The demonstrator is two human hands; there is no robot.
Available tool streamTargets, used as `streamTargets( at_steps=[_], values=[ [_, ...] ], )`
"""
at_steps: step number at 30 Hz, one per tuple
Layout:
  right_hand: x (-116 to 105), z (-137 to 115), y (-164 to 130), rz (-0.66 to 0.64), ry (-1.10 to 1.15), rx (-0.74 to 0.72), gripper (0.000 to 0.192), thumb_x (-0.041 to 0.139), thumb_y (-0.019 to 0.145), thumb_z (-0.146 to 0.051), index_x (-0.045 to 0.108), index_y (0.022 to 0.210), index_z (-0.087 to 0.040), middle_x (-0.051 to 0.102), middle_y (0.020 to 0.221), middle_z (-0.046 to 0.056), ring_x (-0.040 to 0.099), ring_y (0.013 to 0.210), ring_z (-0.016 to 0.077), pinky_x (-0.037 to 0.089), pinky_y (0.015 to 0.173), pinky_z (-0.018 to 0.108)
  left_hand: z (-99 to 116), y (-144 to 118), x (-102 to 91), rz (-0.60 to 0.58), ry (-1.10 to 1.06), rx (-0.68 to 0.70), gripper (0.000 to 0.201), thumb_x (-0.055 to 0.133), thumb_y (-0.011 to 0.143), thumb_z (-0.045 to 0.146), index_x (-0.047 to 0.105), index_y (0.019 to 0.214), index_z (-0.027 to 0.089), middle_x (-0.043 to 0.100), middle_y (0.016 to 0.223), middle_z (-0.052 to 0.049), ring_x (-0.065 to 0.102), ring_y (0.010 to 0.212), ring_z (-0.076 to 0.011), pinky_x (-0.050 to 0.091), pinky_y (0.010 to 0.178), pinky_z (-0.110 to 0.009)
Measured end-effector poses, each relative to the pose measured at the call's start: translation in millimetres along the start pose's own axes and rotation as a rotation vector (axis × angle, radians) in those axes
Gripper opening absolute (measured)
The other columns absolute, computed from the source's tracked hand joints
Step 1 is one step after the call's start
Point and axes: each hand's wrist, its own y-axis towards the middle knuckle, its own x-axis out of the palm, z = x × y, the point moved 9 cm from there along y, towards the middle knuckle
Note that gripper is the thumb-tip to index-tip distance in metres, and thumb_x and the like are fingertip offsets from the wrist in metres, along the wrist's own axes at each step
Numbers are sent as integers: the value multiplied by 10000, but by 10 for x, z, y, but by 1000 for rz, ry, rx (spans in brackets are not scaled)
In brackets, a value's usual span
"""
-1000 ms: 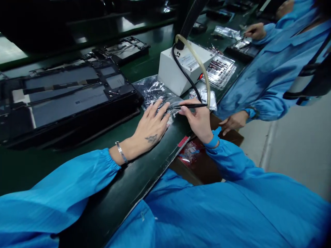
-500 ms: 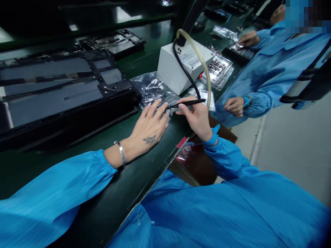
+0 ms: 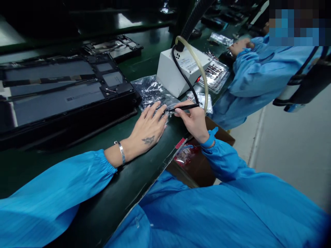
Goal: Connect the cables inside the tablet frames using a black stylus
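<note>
My left hand [image 3: 149, 128] lies flat with its fingers spread, pressing the near edge of a crinkled silvery plastic bag [image 3: 151, 90] on the dark green bench. My right hand [image 3: 194, 120] grips a thin black pen-like tool [image 3: 184, 107], held level with its tip at my left fingertips on the bag. A black cable and a yellowish tube run from the tool's rear up to a white box [image 3: 181, 69] just behind the bag.
A large black open device chassis [image 3: 64, 93] fills the bench to the left, another [image 3: 113, 46] behind it. Clear trays of small parts [image 3: 216, 74] sit right of the white box. A co-worker in blue [image 3: 258, 75] works at the right. A brown carton [image 3: 204, 165] hangs below the bench edge.
The co-worker's lower hand has gone out of sight and their arm now reaches onto the bench. My hands and the tool hold nearly the same pose; the view shifted slightly.
</note>
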Motion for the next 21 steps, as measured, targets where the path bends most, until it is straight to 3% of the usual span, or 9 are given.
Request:
streamTargets(
  at_steps=[3,6,10,13,15,18,21],
  values=[
    [-106,-85,-39,94,122,-19,221,662,946,-431,717,993,-222,675,991,33,703,885,164,685,774,327,-20,-20,-4,4,28,7,397,382,1052,256,595,1350,101,430,1565,-203,311,1505,-401,382,1176,-595],
    [-384,-160,-155,243,311,-10,215,686,930,-442,719,983,-237,664,966,18,708,883,152,691,777,316,1,46,-95,22,90,47,379,416,1044,250,602,1347,120,442,1553,-199,312,1499,-411,393,1168,-583],
    [-908,-114,-437,418,550,49,267,701,904,-508,704,950,-245,664,874,-11,700,802,122,683,712,281,325,474,-340,130,-11,217,327,444,1005,172,652,1255,132,552,1456,-184,414,1443,-372,412,1147,-556],
    [-1327,43,-702,550,693,85,269,721,884,-524,708,922,-258,680,818,-38,697,784,92,660,697,217,772,1015,-337,115,-462,269,290,451,999,200,681,1160,130,692,1242,-155,616,1225,-293,478,1077,-477],
    [-1610,210,-895,687,783,93,247,774,845,-493,723,899,-257,692,786,-52,705,789,82,653,714,195,1076,1393,-91,-31,-977,123,300,460,1010,257,647,1209,134,712,1217,-140,662,1169,-244,499,1062,-408],
    [-1939,585,-1150,917,945,145,186,768,871,-418,728,860,-237,690,740,-64,719,805,66,648,794,186,1669,1711,449,-366,-1704,-195,363,427,1038,320,527,1349,163,594,1447,-139,587,1336,-215,469,1117,-341],
    [-2100,1030,-1261,1055,1140,233,221,669,963,-353,704,796,-212,696,735,-65,721,809,38,632,858,166,2064,1756,628,-501,-1973,-330,364,405,1054,315,488,1380,174,470,1572,-124,474,1449,-201,417,1173,-316]
  ],
)
